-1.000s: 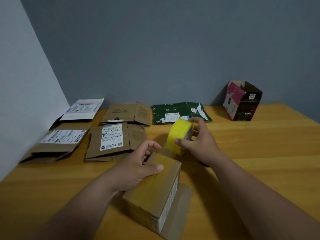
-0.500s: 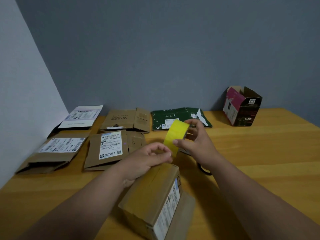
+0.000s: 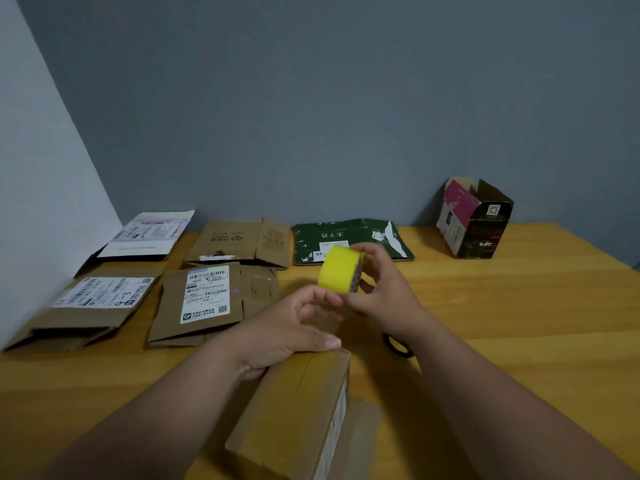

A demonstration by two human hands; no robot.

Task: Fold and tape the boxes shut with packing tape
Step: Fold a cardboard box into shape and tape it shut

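A: Biggest first, go.
B: Light wooden table, grey wall behind. On it near the front, a brown rectangular cardboard box, standing, flaps closed on top, white label on its right side.
A: Back rows?
B: All flattened. Far left, a flattened brown carton with a white shipping label; just right of it a flattened brown carton with a barcode label. Behind those, a flat white-topped carton, a plain flat brown carton, and a flat dark green carton. Far right, well apart, an upright pink-and-black printed box with open top.
A: Hands?
B: Right hand grips a yellow roll of packing tape, fingers curled over its far side, thumb at the near edge, held above the table beyond the box. Left hand is over the box's far end, fingertips pinched together right at the roll's lower edge; can't tell if a tape end is between them.
A: Smaller bits?
B: Dark ring-shaped object on the table under the right wrist, partly hidden.
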